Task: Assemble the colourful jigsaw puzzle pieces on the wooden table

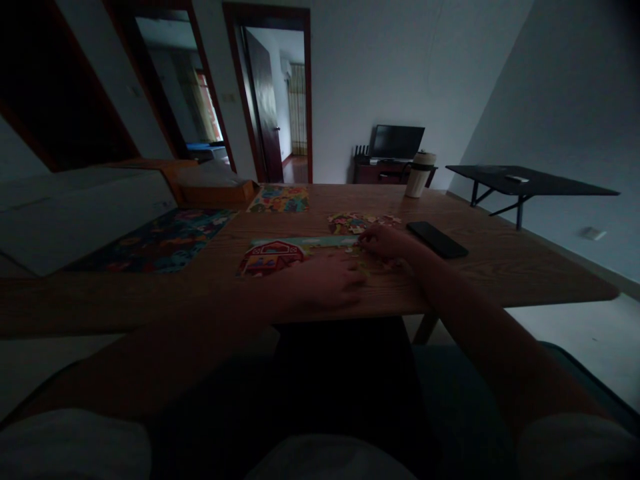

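Observation:
A partly assembled jigsaw puzzle (pixel 275 255) with a red barn and a strip of pale sky lies on the wooden table in front of me. My left hand (pixel 325 280) rests low over its lower right part, fingers stretched out and a little apart, covering some of the picture. At the puzzle's upper right, my right hand (pixel 383 241) is closed in a pinch on a small puzzle piece, mostly hidden by the fingertips. Just beyond that hand lies a heap of loose puzzle pieces (pixel 345 221). Some yellowish-green pieces between the hands are dim and blurred.
A black phone (pixel 437 240) lies right of my right hand, with a tumbler (pixel 420 175) farther back on the table (pixel 525 267). Colourful sheets (pixel 280 199), an orange box (pixel 215 195) and a large white box (pixel 90 213) occupy the left side.

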Available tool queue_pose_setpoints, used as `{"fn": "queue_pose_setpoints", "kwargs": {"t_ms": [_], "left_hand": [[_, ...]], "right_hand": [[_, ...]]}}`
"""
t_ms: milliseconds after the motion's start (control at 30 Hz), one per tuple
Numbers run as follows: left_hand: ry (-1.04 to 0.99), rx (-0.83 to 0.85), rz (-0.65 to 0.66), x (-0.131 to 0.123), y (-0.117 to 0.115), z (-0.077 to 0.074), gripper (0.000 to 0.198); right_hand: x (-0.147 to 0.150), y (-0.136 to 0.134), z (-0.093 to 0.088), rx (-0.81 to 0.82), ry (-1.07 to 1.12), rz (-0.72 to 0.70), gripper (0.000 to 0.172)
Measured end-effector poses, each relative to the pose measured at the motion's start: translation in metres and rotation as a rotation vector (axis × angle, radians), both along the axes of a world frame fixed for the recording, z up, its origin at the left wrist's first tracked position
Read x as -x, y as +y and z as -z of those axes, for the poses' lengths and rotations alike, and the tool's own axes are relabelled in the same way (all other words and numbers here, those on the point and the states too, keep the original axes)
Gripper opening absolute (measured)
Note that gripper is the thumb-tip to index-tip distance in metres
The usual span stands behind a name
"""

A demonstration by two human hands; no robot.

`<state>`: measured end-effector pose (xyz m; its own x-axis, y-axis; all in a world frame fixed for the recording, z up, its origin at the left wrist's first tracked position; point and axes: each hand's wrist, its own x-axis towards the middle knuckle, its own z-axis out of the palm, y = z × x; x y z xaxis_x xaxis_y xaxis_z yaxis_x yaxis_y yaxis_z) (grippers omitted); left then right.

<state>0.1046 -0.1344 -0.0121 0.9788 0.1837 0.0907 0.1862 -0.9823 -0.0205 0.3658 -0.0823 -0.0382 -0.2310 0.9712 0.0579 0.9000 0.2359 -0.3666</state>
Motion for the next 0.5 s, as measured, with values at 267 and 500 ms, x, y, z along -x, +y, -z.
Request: {"fn": "queue_pose_setpoints", "kwargs": {"t_ms": [267,500], "left_hand": [[0.046,-0.202,0.024,0.026,-0.04,0.004,0.031],[-0.088,-0.265,0.248,0.035,-0.043,0.008,0.024]], "right_hand": [[0.001,0.001,-0.001,0.005,0.006,0.008,0.024],[0.002,-0.001,-0.002,0.044,-0.005,0.055,0.03]]}}
